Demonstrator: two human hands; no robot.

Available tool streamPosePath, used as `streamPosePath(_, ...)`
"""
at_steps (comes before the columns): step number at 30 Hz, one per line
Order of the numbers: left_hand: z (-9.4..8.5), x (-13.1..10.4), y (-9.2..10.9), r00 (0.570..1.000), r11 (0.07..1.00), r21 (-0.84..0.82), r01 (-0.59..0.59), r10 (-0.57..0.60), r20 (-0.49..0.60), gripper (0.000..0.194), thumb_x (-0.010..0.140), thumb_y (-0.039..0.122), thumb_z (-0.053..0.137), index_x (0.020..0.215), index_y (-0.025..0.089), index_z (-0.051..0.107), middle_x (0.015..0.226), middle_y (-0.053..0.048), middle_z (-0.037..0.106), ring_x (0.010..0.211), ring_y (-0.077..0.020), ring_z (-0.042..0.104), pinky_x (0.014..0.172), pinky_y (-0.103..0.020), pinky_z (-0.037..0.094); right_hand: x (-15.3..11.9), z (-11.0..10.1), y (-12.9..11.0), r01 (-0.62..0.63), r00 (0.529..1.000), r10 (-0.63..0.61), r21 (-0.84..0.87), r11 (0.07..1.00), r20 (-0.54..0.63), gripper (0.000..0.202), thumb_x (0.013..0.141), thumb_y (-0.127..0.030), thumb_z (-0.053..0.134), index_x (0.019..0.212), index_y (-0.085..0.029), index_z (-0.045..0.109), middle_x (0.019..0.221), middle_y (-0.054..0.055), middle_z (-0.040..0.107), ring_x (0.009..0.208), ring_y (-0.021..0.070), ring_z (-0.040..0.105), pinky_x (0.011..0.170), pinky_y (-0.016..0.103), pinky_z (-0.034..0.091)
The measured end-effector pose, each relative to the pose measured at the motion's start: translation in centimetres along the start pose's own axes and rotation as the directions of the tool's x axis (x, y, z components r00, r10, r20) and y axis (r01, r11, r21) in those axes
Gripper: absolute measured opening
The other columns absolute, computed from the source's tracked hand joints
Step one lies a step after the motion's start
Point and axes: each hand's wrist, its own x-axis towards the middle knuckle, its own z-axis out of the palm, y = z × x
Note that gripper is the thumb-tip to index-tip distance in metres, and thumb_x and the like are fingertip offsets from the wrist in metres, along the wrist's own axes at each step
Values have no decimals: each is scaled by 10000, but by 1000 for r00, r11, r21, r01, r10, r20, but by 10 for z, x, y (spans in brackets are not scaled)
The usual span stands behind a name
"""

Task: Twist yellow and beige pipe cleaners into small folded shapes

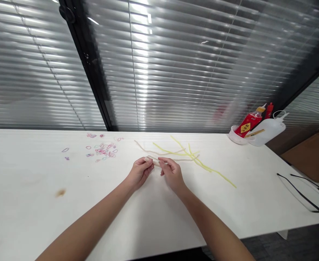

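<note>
My left hand is closed, thumb against fingers, on a beige pipe cleaner just above the white table. Close by on the right, my right hand has its fingers curled in a pinch at the other end of that piece. My fingers hide most of the held pipe cleaner. Behind my hands lie loose yellow pipe cleaners and beige ones, crossing each other on the tabletop.
Several small coloured rubber bands are scattered at the back left of the table. A red bottle leans in a clear plastic tub beside a white squeeze bottle. Black glasses lie at the right edge. Blinds stand behind.
</note>
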Motion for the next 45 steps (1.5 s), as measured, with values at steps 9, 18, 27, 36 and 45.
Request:
streamPosePath(9,1,-1,1,1000,1000,3,-10,10,20,133,620,158,754,635,100,635,731,-9,576,662,-54,548,685,-149,474,3,-7,-3,-146,977,132,77,986,169,290,791,-416,571,753,-142,658,692,37,599,555,87,486,560,223,433)
streamPosePath(18,2,-1,0,1000,1000,0,26,-26,-2,134,657,173,735,747,100,669,810,-18,589,717,-59,569,745,-144,486,4,-6,1,16,997,-9,-98,995,74,231,813,-346,555,775,-140,654,671,29,603,639,122,546,626,233,440)
streamPosePath(27,0,0,-2,997,997,30,71,-71,-14,258,762,267,659,959,102,648,786,-58,622,791,-76,590,839,-170,473,3,-8,4,420,895,-438,-498,759,87,179,882,-215,475,854,-140,635,805,44,637,754,132,569,721,241,423)
streamPosePath(36,-1,3,-4,999,997,49,52,-52,-6,237,765,305,650,907,116,635,787,-35,574,730,-62,535,685,-158,473,2,-6,8,535,798,-570,-663,523,195,203,897,-186,447,817,-125,624,729,57,615,703,152,549,680,261,425)
streamPosePath(45,-1,0,-2,1000,995,101,10,-8,-23,249,752,341,657,890,136,626,775,-25,564,733,-68,524,728,-174,458,0,0,13,546,800,-569,-625,559,190,197,891,-186,446,840,-143,632,696,44,607,660,141,540,629,252,415)
